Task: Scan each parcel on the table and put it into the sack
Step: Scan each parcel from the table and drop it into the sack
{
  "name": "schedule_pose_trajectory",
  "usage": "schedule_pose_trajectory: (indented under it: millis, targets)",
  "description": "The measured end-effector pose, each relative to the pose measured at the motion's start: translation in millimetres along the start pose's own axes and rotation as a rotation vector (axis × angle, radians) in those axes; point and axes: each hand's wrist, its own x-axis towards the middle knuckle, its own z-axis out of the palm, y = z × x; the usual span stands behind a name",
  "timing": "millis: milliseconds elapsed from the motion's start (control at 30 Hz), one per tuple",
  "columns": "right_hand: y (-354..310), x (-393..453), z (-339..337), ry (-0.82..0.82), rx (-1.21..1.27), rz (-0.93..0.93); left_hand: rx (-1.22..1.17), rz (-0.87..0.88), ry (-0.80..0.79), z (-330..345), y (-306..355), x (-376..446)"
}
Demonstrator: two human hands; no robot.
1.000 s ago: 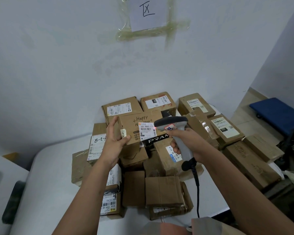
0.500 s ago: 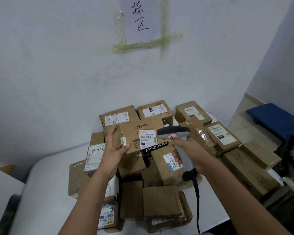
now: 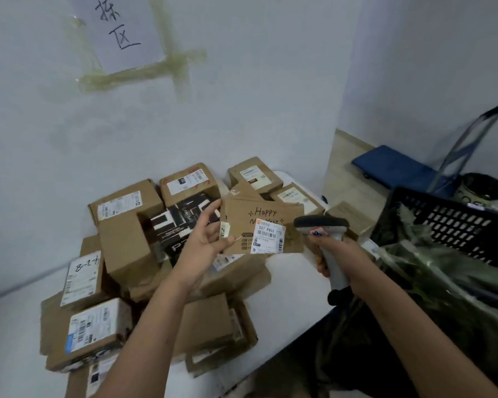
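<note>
My left hand (image 3: 206,242) grips the left edge of a flat brown parcel (image 3: 263,225) marked "Happy New Year" with a white barcode label, held upright above the pile. My right hand (image 3: 332,254) is shut on the handle of a grey barcode scanner (image 3: 321,225), whose head sits just right of the parcel's label. Several cardboard parcels (image 3: 127,248) lie heaped on the white table (image 3: 293,285). A dark translucent sack (image 3: 431,288) hangs open at the right, beside the table.
A black perforated crate (image 3: 457,225) stands behind the sack. A blue platform trolley (image 3: 397,168) rests on the floor at the far right. A taped paper sign (image 3: 124,27) is on the white wall behind the table.
The view has swung right, bringing the sack and crate into sight. My left hand has carried the parcel rightward off the pile, and the scanner moved right with it.
</note>
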Motion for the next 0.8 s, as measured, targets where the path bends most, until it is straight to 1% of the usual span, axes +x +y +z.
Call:
schedule_pose_trajectory:
  millis: [167, 300, 367, 433, 600, 700, 800]
  targets:
    - [32, -16, -108, 0.147, 0.038, 0.084, 0.136, -0.082, -0.221, 96, -14, -6]
    - [71, -31, -182, 0.228, 0.044, 0.207, 0.202, -0.220, -0.373, 160, -49, -16]
    - [95, -39, -216, 0.249, 0.035, 0.259, 0.217, -0.301, -0.417, 189, -69, -23]
    - [117, -46, -245, 0.261, 0.026, 0.311, 0.199, -0.381, -0.416, 216, -94, -30]
    - [165, -58, -291, 0.311, 0.035, 0.437, 0.150, -0.627, -0.327, 266, -169, -47]
    - [184, -65, -308, 0.329, 0.039, 0.477, 0.141, -0.793, -0.232, 290, -204, -57]
    - [199, -70, -325, 0.339, 0.047, 0.491, 0.137, -0.910, -0.159, 314, -226, -66]
